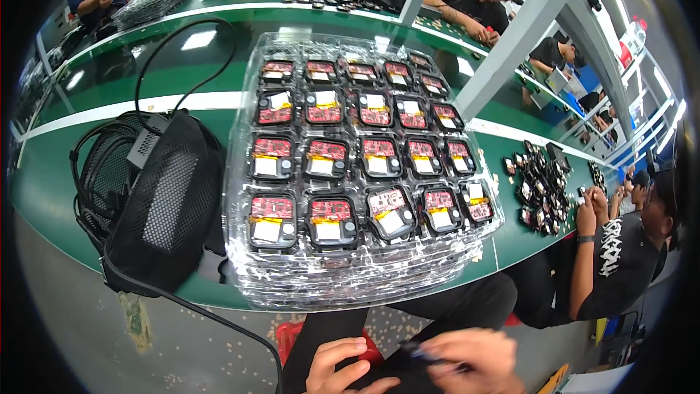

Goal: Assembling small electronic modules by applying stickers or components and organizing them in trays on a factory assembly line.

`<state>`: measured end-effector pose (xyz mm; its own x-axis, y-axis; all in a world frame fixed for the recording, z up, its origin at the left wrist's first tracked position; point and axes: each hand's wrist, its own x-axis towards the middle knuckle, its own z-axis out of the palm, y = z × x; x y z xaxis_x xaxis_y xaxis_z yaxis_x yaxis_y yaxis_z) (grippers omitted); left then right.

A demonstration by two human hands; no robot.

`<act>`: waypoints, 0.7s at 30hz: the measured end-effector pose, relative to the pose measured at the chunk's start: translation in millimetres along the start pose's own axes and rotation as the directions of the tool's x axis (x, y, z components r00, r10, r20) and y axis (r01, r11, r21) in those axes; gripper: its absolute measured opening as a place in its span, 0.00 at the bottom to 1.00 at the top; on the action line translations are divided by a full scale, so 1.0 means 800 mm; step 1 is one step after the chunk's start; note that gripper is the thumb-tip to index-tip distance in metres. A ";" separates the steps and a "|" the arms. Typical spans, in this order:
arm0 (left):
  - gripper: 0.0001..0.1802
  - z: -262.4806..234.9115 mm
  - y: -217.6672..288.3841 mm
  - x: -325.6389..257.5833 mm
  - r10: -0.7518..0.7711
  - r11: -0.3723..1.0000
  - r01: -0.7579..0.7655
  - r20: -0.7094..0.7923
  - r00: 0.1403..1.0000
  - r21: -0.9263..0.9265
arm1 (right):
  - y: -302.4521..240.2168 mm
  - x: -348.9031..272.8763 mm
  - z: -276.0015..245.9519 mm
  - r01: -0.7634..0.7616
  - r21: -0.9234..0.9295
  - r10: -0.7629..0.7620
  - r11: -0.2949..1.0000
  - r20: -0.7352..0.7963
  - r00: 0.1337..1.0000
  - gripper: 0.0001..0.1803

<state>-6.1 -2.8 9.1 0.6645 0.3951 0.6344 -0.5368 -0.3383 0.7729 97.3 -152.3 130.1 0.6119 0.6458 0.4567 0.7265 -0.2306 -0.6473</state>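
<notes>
A small dark object [408, 351] sits low in the view, below the tabletop edge and over the person's lap, blurred so that its kind cannot be told; only a thin dark shape shows between the fingers. The right hand [467, 360] curls over it from the right, fingers bent inward and its grip clamped on the object's end. The left hand [343, 370] lies just beside it on the left, thumb and forefinger raised and slightly parted, touching the dark cloth of the lap; whether its grip closes on anything cannot be told.

Above the hands, on the green tabletop [87, 168], stands a stack of clear plastic trays [357, 270]. The top tray holds rows of small black square housings [272, 222], each with a red circuit board, a white patch and a strip of yellow tape. Left of the stack lies a black mesh pouch [164, 204] with a black cable [175, 95] looping away from it. A person in a black printed shirt [620, 263] sits at the right.
</notes>
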 end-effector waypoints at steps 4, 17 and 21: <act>0.37 -0.008 0.002 -0.011 -0.137 0.990 0.136 0.033 0.990 0.039 | 0.029 0.094 -0.022 0.226 -0.320 -0.280 0.920 -0.132 0.951 0.16; 0.24 0.007 0.010 -0.037 -0.460 0.885 0.466 0.161 0.873 0.001 | 0.145 0.376 -0.003 0.101 -0.551 -0.071 0.828 0.075 0.995 0.09; 0.16 0.005 0.001 -0.037 -0.427 0.902 0.431 0.165 0.889 0.011 | 0.141 0.383 0.004 0.037 -0.650 0.150 0.759 0.230 0.961 0.17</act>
<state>-24.3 -18.5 -9.3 0.9056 0.3551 0.2321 -0.1920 -0.1446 0.9707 365.9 21.7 195.0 0.6255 0.7539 0.2010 0.7773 -0.6243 -0.0774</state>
